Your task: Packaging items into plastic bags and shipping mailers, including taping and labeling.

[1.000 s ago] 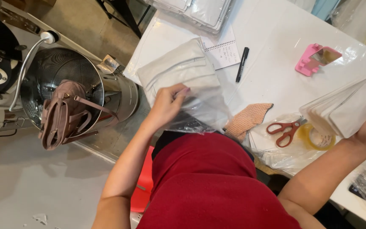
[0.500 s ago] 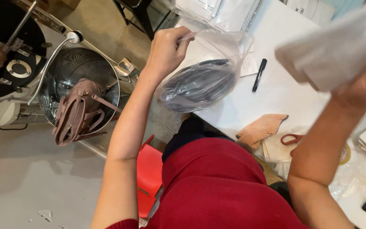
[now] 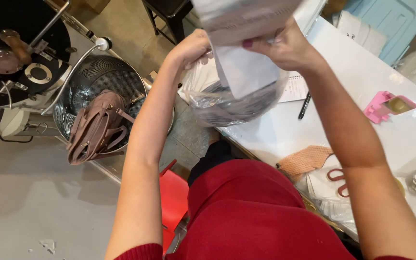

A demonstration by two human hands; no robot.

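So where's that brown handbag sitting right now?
In the head view, the brown handbag lies in the perforated metal basin at the left, beside the left arm and away from the white table.

Clear bag (image 3: 237, 103) and white packet (image 3: 244, 67) are hanging raised over the white table (image 3: 362, 82) edge, blocking the near-left corner. Bare tabletop is lying open between the black pen (image 3: 305, 105) and pink holder (image 3: 383, 107). Scissors (image 3: 338, 180), tan mesh cloth (image 3: 304, 161) and plastic bags are crowding the near edge.
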